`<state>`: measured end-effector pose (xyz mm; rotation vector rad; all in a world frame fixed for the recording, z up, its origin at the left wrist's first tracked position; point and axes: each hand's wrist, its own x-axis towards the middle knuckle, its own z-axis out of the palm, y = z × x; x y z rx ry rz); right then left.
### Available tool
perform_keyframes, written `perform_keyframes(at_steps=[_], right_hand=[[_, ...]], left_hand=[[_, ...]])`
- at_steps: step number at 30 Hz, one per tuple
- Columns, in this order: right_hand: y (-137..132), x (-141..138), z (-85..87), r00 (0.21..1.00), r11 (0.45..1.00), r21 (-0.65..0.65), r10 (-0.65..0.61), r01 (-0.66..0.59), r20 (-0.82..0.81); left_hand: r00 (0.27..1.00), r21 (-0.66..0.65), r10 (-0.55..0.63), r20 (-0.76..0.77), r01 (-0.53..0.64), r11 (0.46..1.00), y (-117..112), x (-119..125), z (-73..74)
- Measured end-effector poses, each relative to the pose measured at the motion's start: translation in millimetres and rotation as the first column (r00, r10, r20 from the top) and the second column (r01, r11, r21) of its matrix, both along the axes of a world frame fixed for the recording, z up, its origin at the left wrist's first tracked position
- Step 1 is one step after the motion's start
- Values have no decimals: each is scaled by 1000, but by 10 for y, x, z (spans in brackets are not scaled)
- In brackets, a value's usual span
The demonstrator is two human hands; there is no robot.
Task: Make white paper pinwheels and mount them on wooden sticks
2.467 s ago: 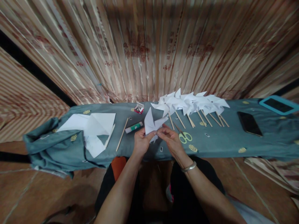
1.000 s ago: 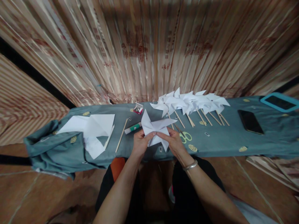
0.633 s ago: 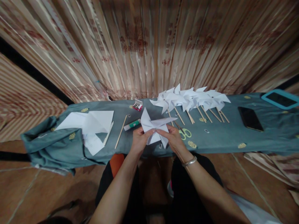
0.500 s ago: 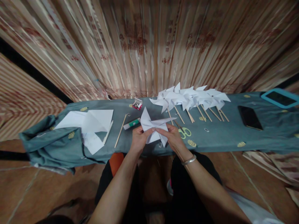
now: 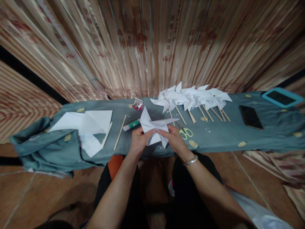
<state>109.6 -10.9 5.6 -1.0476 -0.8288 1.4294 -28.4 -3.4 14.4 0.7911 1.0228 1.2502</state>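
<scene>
A white paper pinwheel head [image 5: 152, 125], cut and partly folded into pointed blades, is held just above the near edge of a bench covered in teal cloth [image 5: 221, 136]. My left hand [image 5: 138, 140] pinches its middle from the left. My right hand [image 5: 172, 140], with a metal bangle on the wrist, pinches the same middle from the right. Fingertips of both hands meet at the paper's centre.
Several finished white pinwheels on wooden sticks [image 5: 190, 98] lie at the back. Green-handled scissors [image 5: 186, 133], a glue stick [image 5: 131, 125], a loose wooden stick [image 5: 119, 132], a small pin box [image 5: 137, 104], white paper sheets [image 5: 88, 124], a black phone [image 5: 250, 116] and a teal-cased tablet [image 5: 281, 97] are on the cloth.
The paper has opened from a folded bundle into a spread pinwheel shape between my fingers. Both hands stayed together at its middle; the view drifted slightly.
</scene>
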Motion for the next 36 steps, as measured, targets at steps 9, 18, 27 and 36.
perform_keyframes(at_steps=[9, 18, 27, 36], right_hand=[[10, 15, -12, 999, 1000, -16, 10, -9, 35], [11, 9, -29, 1000, 1000, -23, 1, -1, 22], [17, 21, -33, 999, 999, -32, 2, -1, 32], [15, 12, -53, 999, 1000, -18, 8, -7, 50]], left_hand=[[1000, -17, 4, -24, -4, 1000, 14, -2, 0], [999, -19, 20, -42, -21, 1000, 14, 7, 6], [999, -34, 16, -41, -18, 999, 18, 8, 23], [999, -41, 18, -37, -19, 999, 17, 6, 19]])
